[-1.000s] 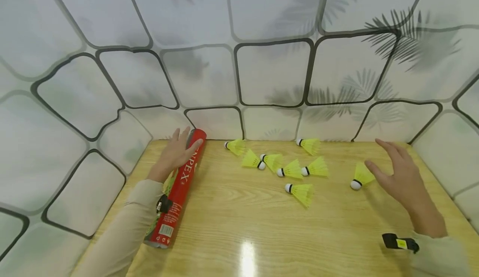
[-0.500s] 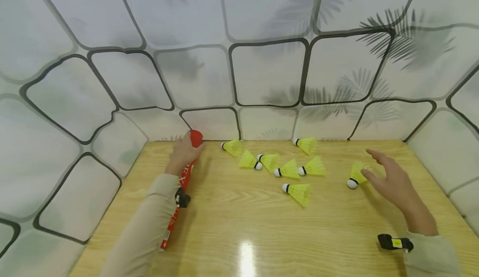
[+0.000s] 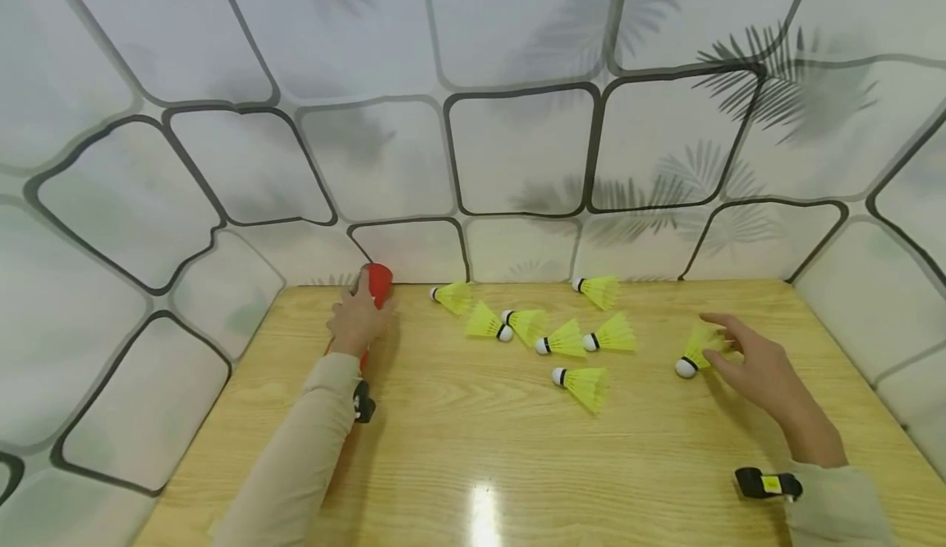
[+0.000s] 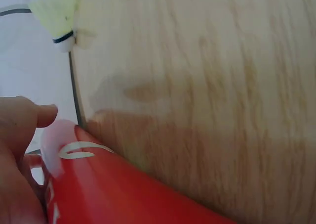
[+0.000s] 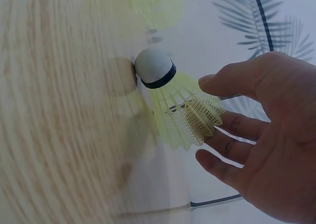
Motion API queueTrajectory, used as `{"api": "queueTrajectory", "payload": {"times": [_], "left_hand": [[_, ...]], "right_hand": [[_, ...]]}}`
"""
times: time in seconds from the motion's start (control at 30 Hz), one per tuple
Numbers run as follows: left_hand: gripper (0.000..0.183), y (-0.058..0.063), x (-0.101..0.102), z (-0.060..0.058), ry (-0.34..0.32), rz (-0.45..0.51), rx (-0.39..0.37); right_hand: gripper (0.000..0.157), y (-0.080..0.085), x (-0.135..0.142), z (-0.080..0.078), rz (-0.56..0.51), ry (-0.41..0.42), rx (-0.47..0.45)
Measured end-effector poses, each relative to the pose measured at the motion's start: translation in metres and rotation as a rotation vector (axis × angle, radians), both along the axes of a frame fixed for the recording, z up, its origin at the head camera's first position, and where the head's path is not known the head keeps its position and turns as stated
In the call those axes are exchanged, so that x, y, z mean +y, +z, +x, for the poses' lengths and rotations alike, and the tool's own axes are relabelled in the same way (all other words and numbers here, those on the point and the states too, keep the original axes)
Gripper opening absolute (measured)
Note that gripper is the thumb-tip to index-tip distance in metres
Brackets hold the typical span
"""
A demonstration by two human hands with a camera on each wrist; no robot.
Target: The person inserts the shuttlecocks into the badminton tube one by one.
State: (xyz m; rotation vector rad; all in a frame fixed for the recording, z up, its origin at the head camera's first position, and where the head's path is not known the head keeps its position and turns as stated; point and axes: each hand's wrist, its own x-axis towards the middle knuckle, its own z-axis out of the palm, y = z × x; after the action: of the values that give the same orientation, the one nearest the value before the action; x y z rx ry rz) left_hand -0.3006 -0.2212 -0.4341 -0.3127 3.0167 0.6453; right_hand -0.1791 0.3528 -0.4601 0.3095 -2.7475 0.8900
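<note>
A red cylindrical shuttlecock tube (image 3: 380, 282) lies on the left of the table, mostly covered by the left arm in the head view. My left hand (image 3: 357, 322) grips it near its far end, with thumb and fingers on either side. The left wrist view shows the red tube (image 4: 123, 184) close up, the hand at its end. On the right, a yellow shuttlecock (image 3: 693, 356) rests on the table, white cork towards me. Around its skirt my right hand (image 3: 764, 374) spreads thumb and fingers; in the right wrist view the thumb stands just off the skirt.
Several more yellow shuttlecocks, one of them nearest me (image 3: 584, 386), lie scattered across the middle and back of the wooden table (image 3: 458, 448). A patterned wall covering (image 3: 517, 153) rises directly behind the table and along its sides.
The left hand has closed round the tube, which has shifted and turned under the arm. The right hand has moved left and down, its fingers drawing closer to the shuttlecock's skirt.
</note>
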Motion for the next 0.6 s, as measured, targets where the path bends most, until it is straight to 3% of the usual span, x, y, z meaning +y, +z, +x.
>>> {"api": "queueTrajectory", "payload": {"times": [0.27, 0.47, 0.6], "left_hand": [[0.074, -0.011, -0.009, 0.001, 0.017, 0.004, 0.081], [0.074, -0.007, -0.010, 0.008, 0.000, -0.003, 0.092], [0.071, -0.002, -0.005, 0.008, -0.062, -0.035, 0.134]], "right_hand": [[0.047, 0.000, -0.004, -0.001, 0.020, -0.006, -0.028], [0.043, 0.000, -0.005, -0.002, 0.043, -0.010, -0.023], [0.040, 0.003, -0.002, -0.001, 0.062, -0.019, -0.005]]}}
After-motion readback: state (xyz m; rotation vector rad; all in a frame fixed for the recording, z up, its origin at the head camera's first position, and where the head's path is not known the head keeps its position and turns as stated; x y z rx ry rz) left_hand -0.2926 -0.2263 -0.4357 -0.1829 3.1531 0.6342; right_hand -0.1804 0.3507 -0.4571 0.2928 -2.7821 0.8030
